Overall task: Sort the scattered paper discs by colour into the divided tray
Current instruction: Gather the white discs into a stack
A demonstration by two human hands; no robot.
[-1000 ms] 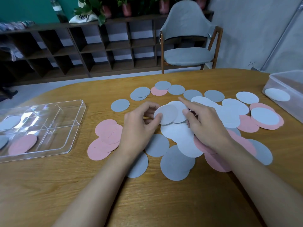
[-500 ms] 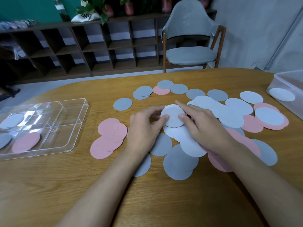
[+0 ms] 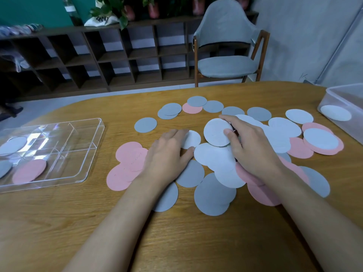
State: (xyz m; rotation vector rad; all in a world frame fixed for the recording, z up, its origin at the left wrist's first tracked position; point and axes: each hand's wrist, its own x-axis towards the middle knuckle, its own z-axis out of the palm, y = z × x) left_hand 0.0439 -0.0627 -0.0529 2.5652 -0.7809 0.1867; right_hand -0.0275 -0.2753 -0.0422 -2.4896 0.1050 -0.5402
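Observation:
Pink, grey and white paper discs lie scattered over the middle of the wooden table [image 3: 196,242]. My right hand [image 3: 253,152] pinches a white disc [image 3: 216,132] between thumb and fingers and holds it tilted up off the pile. My left hand [image 3: 169,154] rests flat with straight fingers on a smaller white disc [image 3: 193,139] beside it. A pile of pink discs [image 3: 127,165] lies left of my left hand. The clear divided tray [image 3: 78,154] stands at the left and holds a pink disc [image 3: 29,171] and grey discs [image 3: 13,145].
A clear plastic box [image 3: 349,107] with one white disc inside stands at the table's right edge. Behind the table are a grey chair [image 3: 225,55] and a low dark shelf unit [image 3: 98,55] with plants on top.
My left hand let go of the white disc and moved down to lie flat on the table. My right hand now holds that disc alone, lifted a little.

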